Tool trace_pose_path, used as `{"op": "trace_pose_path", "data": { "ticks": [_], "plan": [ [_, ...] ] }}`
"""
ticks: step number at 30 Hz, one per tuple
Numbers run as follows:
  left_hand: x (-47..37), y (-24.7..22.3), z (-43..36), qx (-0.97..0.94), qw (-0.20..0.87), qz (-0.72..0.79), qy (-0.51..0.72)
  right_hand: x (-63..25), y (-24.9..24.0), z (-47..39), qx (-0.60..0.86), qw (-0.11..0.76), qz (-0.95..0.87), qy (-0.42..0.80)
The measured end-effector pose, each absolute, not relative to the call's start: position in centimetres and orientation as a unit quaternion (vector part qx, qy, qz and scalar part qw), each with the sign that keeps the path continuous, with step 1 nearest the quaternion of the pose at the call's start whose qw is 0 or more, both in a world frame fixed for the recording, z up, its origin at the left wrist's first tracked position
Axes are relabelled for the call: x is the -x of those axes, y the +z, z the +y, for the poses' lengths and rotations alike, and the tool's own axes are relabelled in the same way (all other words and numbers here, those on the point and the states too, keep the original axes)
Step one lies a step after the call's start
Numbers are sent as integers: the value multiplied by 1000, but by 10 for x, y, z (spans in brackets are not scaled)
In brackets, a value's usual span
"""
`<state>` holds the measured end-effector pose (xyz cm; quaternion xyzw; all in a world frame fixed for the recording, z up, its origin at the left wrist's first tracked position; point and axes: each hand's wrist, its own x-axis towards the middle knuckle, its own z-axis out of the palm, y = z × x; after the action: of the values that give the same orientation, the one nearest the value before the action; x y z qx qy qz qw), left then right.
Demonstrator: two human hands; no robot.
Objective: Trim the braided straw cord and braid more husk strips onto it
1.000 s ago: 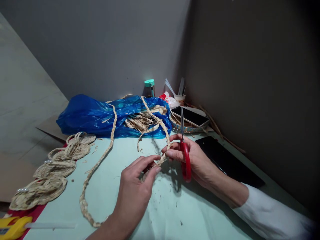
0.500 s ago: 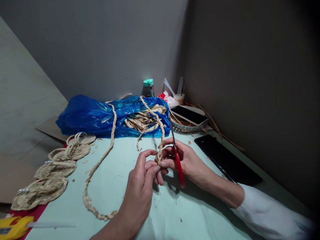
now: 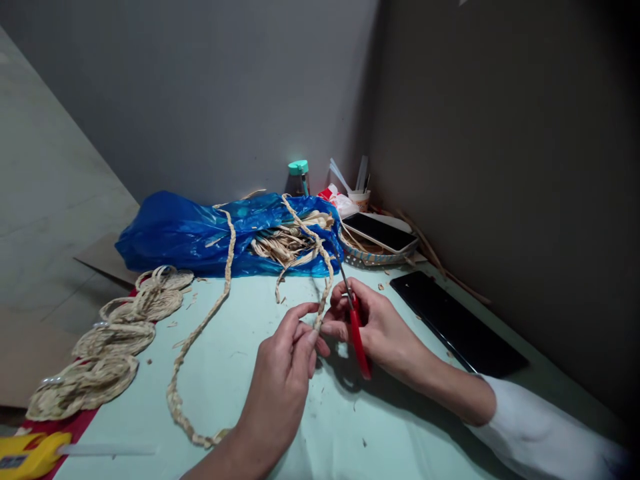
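Observation:
A long pale braided cord [image 3: 229,267] loops from the blue plastic bag [image 3: 175,230] down over the light green table and up again to my hands. My left hand [image 3: 285,373] pinches the braid between thumb and fingers near the middle. Close beside it on the right, my right hand [image 3: 373,320] has red-handled scissors [image 3: 358,337] hooked on its fingers, blades pointing up and away. The right thumb and index fingertip are at the braid's edge; whether they touch it is hard to tell. Loose dry strips [image 3: 283,243] show in the bag's opening.
Coiled braided pieces [image 3: 115,339] lie at the left on red material, behind a yellow glue gun [image 3: 35,453]. A black phone or tablet [image 3: 455,323] lies right. Behind are a basket [image 3: 377,259] holding a phone [image 3: 383,231], a cup [image 3: 360,199] and a teal-lidded jar [image 3: 299,168].
My right hand has drawn slightly right, its fingers curling more around the scissors. The left hand keeps its pinch on the braid. The whole view has shifted a little.

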<state>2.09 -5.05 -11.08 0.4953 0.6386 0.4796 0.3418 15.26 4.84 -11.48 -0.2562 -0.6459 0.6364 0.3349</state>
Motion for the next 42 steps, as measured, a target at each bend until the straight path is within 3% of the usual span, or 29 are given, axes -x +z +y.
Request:
{"op": "trace_pose_path", "data": {
  "ticks": [9, 24, 28, 36, 42],
  "plan": [
    [-19, -108, -52, -505, 325, 651, 464, -154, -110, 48, 251, 368, -640, 626],
    [-15, -100, -51, -414, 407, 572, 579, -159, -106, 50, 286, 449, -648, 545],
    [-11, -97, -51, -403, 408, 552, 605, -162, -107, 51, 278, 435, -736, 438],
    [-10, -88, -52, -368, 399, 504, 672, -170, -109, 57, 202, 370, -900, 109],
    [-10, -88, -53, -361, 407, 493, 679, -170, -116, 61, 180, 330, -926, 4]
  ]
}}
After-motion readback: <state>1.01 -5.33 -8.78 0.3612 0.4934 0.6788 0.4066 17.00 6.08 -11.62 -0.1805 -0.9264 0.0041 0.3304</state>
